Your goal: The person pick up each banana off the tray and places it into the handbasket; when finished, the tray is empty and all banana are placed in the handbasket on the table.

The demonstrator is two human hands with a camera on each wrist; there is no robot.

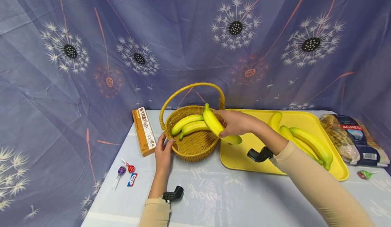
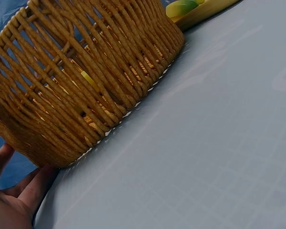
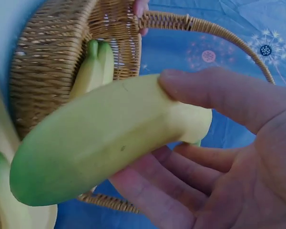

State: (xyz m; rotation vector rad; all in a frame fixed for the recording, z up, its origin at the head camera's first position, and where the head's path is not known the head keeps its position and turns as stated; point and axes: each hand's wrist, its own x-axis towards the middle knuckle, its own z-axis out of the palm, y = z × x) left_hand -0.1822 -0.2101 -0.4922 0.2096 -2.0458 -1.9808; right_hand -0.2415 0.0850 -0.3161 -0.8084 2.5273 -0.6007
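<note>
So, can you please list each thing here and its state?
Basket: upright, two bananas inside.
Right hand: holds a banana over the basket rim.
Left hand: touches the basket side.
Tray: flat, bananas on it.
Box: lying closed.

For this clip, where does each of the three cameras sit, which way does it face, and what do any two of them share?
Head: worn high, facing forward and down at the table; shows both forearms, the left hand on the basket and the right hand holding a banana.
Left wrist: low by the tabletop, facing the basket wall; fingers show.
Right wrist: under the palm, facing the held banana; thumb and fingers show.
Shared: all three show the basket.
</note>
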